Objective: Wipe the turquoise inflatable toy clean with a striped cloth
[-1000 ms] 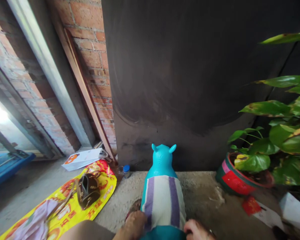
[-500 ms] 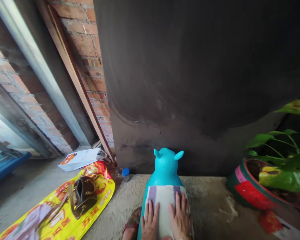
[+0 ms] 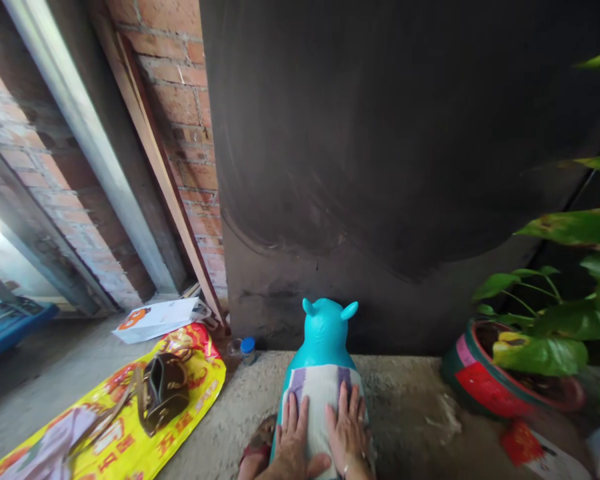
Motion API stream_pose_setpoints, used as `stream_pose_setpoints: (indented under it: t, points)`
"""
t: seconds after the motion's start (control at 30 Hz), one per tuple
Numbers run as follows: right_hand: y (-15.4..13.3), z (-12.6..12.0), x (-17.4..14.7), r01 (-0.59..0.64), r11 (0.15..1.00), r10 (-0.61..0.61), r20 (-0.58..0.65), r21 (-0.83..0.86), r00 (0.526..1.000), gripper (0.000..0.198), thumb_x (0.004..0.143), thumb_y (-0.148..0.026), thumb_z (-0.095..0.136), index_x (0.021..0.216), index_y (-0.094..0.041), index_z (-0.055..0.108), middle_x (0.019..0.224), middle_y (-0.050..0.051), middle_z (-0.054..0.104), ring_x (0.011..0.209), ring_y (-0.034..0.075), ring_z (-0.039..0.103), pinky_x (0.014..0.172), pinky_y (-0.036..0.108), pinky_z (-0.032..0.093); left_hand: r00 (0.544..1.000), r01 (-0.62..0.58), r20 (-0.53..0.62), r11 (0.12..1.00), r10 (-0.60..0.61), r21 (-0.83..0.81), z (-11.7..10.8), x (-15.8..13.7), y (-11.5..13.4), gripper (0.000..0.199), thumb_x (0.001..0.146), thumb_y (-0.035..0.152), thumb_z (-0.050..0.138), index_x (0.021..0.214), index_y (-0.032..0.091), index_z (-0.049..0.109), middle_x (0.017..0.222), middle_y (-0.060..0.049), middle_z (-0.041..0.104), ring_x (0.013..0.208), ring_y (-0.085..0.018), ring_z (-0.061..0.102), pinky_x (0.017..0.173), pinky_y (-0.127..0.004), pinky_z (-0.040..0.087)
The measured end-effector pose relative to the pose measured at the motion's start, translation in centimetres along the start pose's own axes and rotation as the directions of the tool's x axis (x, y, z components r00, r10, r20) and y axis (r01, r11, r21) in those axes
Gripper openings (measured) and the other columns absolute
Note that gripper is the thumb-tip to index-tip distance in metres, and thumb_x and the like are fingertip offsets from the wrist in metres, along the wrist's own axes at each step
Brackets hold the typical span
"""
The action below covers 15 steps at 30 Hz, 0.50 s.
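A turquoise inflatable animal toy [image 3: 325, 330] with two small ears stands before me, its head facing the dark board. Over its back lies a white towel [image 3: 321, 383] with purple stripes. My left hand [image 3: 293, 437] rests flat on the towel's left part, fingers stretched forward. On the right part my right hand [image 3: 349, 427] presses flat too, fingers slightly spread, with a ring and something at the wrist. Neither hand grips anything. The toy's lower body is hidden beneath the towel and hands. A foot in a reddish sandal [image 3: 260, 440] shows at its left.
A large dark board [image 3: 380, 167] stands ahead. On the left a yellow plastic sack [image 3: 200, 400] lies on the floor, bearing a brown handbag [image 3: 166, 390]. Nearby are a white paper bag [image 3: 163, 319] and a blue-lidded jar [image 3: 249, 350]. At right stands a potted plant [image 3: 480, 383].
The view has shifted a little to the right, so more of the plant shows. Both hands remain flat on the towel; my left thumb now shows more fully, stretched out sideways.
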State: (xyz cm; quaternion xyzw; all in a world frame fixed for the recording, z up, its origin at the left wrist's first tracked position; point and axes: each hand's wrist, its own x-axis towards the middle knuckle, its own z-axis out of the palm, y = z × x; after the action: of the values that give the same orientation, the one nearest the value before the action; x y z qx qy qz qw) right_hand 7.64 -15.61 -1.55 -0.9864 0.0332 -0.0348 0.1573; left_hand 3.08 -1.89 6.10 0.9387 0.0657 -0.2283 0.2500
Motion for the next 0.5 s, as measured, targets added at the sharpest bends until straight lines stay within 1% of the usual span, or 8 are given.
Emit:
stream_pose_setpoints:
  t: [0.07, 0.13, 0.17, 0.23, 0.33, 0.4, 0.47, 0.5]
  points:
    - [1.1, 1.0, -2.6, 0.032, 0.999, -0.033, -0.012, -0.033, 0.999, 0.064, 0.090, -0.049, 0.036, 0.144, -0.015, 0.040, 0.152, 0.021, 0.030, 0.134, 0.046, 0.034, 0.093, 0.069, 0.041, 0.999, -0.003, 0.049, 0.998, -0.001, 0.067, -0.3, -1.4, 0.0, 0.109, 0.064, 0.050, 0.063, 0.148, 0.013, 0.006, 0.157, -0.018, -0.006, 0.147, -0.031, -0.002, 0.116, -0.052, 0.024]
    - [2.4, 1.5, -4.8, 0.065, 0.995, -0.067, -0.017, -0.070, 0.998, 0.060, 0.088, -0.048, 0.043, 0.140, -0.018, 0.047, 0.149, 0.020, 0.036, 0.131, 0.046, 0.038, 0.091, 0.068, 0.043, 0.996, 0.030, 0.078, 0.985, -0.043, 0.168, -0.5, -2.3, -0.1, 0.084, 0.076, 0.036, 0.049, 0.148, 0.017, 0.011, 0.158, -0.015, 0.003, 0.147, -0.028, 0.008, 0.115, -0.053, 0.026]
    - [2.9, 1.5, -5.6, 0.077, 0.993, -0.079, -0.019, -0.085, 0.997, 0.057, 0.088, -0.046, 0.044, 0.139, -0.021, 0.048, 0.148, 0.018, 0.038, 0.131, 0.046, 0.040, 0.090, 0.068, 0.044, 0.994, 0.054, 0.087, 0.976, -0.074, 0.211, -0.5, -2.5, -0.2, 0.075, 0.078, 0.027, 0.042, 0.148, 0.019, 0.014, 0.159, -0.012, 0.008, 0.147, -0.027, 0.012, 0.115, -0.054, 0.026]
    - [3.9, 1.0, -6.3, 0.107, 0.989, -0.110, -0.021, -0.099, 0.994, 0.053, 0.090, -0.042, 0.040, 0.140, -0.026, 0.047, 0.148, 0.015, 0.039, 0.131, 0.042, 0.041, 0.088, 0.068, 0.046, 0.989, 0.084, 0.101, 0.967, -0.111, 0.242, -0.2, -2.4, -0.4, 0.075, 0.076, 0.017, 0.040, 0.147, 0.021, 0.016, 0.159, -0.011, 0.011, 0.146, -0.027, 0.014, 0.115, -0.054, 0.026]
    - [4.5, -0.4, -5.8, 0.208, 0.974, -0.208, 0.012, -0.095, 0.978, 0.052, 0.090, -0.032, 0.036, 0.142, -0.027, 0.043, 0.151, 0.011, 0.033, 0.136, 0.038, 0.035, 0.091, 0.063, 0.047, 0.990, 0.075, 0.102, 0.970, -0.101, 0.229, 1.4, -1.2, -0.7, 0.078, 0.074, 0.012, 0.042, 0.147, 0.015, 0.014, 0.159, -0.015, 0.010, 0.146, -0.028, 0.009, 0.118, -0.043, 0.023]
    - [4.1, -1.2, -4.9, 0.293, 0.951, -0.287, 0.079, -0.094, 0.955, 0.053, 0.089, -0.028, 0.037, 0.142, -0.031, 0.042, 0.152, 0.007, 0.030, 0.139, 0.036, 0.030, 0.094, 0.063, 0.045, 0.988, 0.112, 0.079, 0.962, -0.135, 0.249, 2.7, -0.1, -0.8, 0.070, 0.078, 0.006, 0.031, 0.146, 0.013, 0.015, 0.159, -0.016, 0.012, 0.146, -0.027, 0.009, 0.119, -0.039, 0.023]
    - [2.8, -2.0, -3.7, 0.333, 0.938, -0.314, 0.176, -0.091, 0.933, 0.054, 0.089, -0.030, 0.039, 0.142, -0.037, 0.039, 0.153, 0.004, 0.027, 0.140, 0.036, 0.026, 0.097, 0.066, 0.041, 0.982, 0.170, 0.038, 0.953, -0.185, 0.251, 3.6, 1.0, -0.8, 0.066, 0.081, 0.007, 0.026, 0.146, 0.014, 0.019, 0.158, -0.017, 0.015, 0.145, -0.029, 0.013, 0.116, -0.043, 0.029]
    - [2.0, -2.4, -2.9, 0.334, 0.938, -0.310, 0.209, -0.090, 0.927, 0.053, 0.090, -0.033, 0.039, 0.143, -0.039, 0.037, 0.154, 0.003, 0.025, 0.141, 0.037, 0.023, 0.098, 0.068, 0.038, 0.982, 0.181, 0.002, 0.954, -0.187, 0.240, 3.7, 1.5, -0.8, 0.064, 0.082, 0.011, 0.032, 0.145, 0.014, 0.022, 0.157, -0.019, 0.017, 0.144, -0.032, 0.017, 0.114, -0.046, 0.032]
